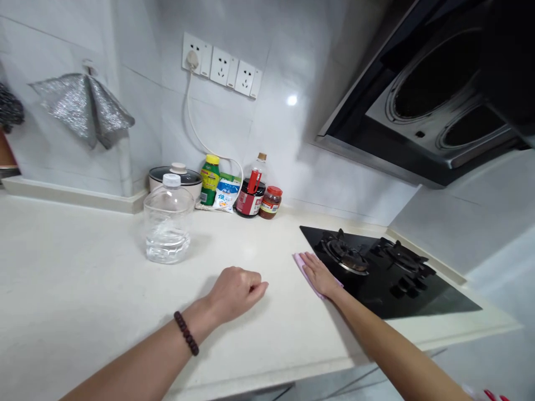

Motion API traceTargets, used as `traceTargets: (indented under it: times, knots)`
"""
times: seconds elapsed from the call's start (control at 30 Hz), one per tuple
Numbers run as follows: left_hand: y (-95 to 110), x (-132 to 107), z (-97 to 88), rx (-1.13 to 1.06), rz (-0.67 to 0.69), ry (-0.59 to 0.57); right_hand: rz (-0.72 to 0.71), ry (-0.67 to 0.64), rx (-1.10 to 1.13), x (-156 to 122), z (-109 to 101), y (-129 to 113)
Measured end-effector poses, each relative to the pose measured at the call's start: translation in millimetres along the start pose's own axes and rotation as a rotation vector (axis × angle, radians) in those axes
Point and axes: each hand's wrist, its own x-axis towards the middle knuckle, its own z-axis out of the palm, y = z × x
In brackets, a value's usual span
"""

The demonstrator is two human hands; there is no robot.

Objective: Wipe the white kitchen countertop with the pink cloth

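My right hand (320, 274) lies flat, fingers stretched out, pressing a pink cloth (300, 260) against the white countertop (83, 289) at the left edge of the black gas hob (418, 295). My left hand (236, 291) rests on the counter in the middle, fingers curled loosely into a fist with nothing visible in it; a dark bead bracelet sits on its wrist. A clear plastic jug (168, 220) with a white cap stands a little behind and left of the left hand.
Against the back wall stand a rice cooker (186, 178), a green bottle (209, 179), a blue-white packet (226, 194), a dark sauce jar (249, 200) and a red jar (271, 201). A range hood (434, 106) hangs over the hob. A silver cloth (83, 108) hangs on the wall at left.
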Motion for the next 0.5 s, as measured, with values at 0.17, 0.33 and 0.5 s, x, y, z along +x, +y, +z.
traceTargets:
  times: [0.17,0.33,0.5]
  knots:
    - [7.4,-6.3,7.0,0.063,0.143,-0.001,0.029,-0.043,-0.114,83.2,12.4,16.4]
    - [10.2,-10.9,12.1,0.11,0.182,-0.017,0.036,-0.051,-0.148,162.4,22.1,24.3]
    - [11.1,-11.8,13.9,0.14,0.187,-0.033,0.046,-0.047,-0.165,222.3,25.2,21.2]
